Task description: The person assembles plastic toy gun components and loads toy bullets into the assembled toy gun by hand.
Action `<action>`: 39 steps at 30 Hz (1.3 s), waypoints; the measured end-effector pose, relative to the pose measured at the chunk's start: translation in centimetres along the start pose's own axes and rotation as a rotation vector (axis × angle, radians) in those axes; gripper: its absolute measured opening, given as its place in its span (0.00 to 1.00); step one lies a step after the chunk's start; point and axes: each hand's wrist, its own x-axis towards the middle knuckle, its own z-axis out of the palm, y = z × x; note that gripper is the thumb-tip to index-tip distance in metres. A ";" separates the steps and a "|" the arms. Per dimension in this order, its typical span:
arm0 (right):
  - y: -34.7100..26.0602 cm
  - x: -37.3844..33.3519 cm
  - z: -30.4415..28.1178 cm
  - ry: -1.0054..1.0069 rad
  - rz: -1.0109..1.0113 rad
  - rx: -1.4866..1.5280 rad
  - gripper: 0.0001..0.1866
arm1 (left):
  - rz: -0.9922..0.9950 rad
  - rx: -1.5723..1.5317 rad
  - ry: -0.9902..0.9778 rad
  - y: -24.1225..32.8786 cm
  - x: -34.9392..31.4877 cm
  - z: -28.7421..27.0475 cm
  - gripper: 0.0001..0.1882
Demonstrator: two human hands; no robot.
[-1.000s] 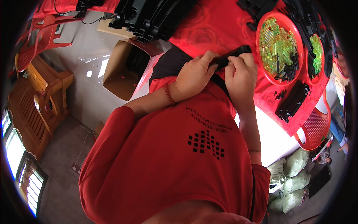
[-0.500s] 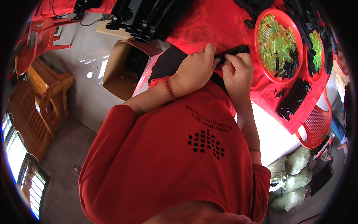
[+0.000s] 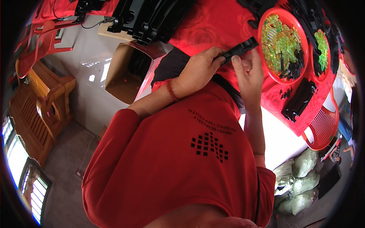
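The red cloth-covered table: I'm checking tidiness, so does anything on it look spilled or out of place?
Possibly: a cluster of small black pieces lies loose on the red patterned tablecloth, just below the larger red plastic basin in view. It looks odd because similar dark bits sit inside that basin. Whether they spilled, I cannot tell.

We cannot see the near end of the black part [image 3: 244, 47], hidden by the left hand [image 3: 198, 71], nor tell whether the right hand [image 3: 249, 75] touches it. The far black frames [image 3: 152, 22] run off the upper edge; shadow obscures the inside of the cardboard box [image 3: 117, 76] at left.
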 end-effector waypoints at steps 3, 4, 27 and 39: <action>0.1 0.0 0.2 -0.171 0.098 0.212 0.19 | 0.003 -0.064 0.007 -0.1 0.1 0.1 0.12; -0.1 -0.2 0.3 -0.157 0.024 0.146 0.18 | 0.002 -0.064 0.011 -0.3 0.2 0.1 0.12; -0.8 -2.2 1.1 -0.066 -0.320 -0.002 0.24 | 0.118 -0.609 -0.069 -0.5 -0.5 -0.3 0.05; -1.5 -2.3 1.0 -0.057 -0.128 0.101 0.21 | 0.009 -0.557 -0.129 -0.4 0.2 -0.5 0.09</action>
